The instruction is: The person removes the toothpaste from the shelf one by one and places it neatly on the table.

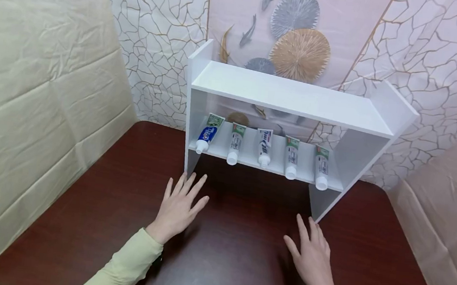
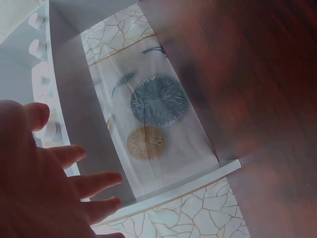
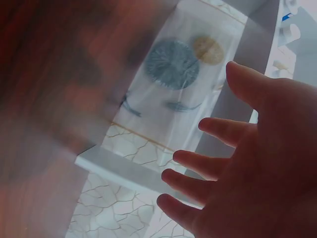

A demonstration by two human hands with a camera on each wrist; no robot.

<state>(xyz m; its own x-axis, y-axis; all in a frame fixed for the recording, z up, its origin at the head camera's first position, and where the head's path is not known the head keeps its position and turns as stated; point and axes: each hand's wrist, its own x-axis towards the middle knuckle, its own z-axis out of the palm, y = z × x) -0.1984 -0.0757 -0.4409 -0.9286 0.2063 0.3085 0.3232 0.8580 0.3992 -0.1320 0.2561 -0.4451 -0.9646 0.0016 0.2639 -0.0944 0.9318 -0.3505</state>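
Before me a white two-tier shelf (image 1: 293,96) stands on a dark red-brown table. Several toothpaste tubes lie in a row along its lower board, white caps toward me. Leftmost is a blue and green tube (image 1: 209,133); a white and blue one (image 1: 264,146) sits in the middle. Green and white tubes (image 1: 235,143) fill the other places. My left hand (image 1: 177,209), fingers spread, is near the foot of the shelf's left side panel and holds nothing. My right hand (image 1: 312,258) is near the right panel's foot, fingers extended, also holding nothing.
The dark table (image 1: 231,265) reaches under and around the shelf. Behind it hangs a cloth (image 1: 156,35) with a gold crackle pattern and round motifs. Pale fabric walls (image 1: 39,93) stand along the table's left and right sides.
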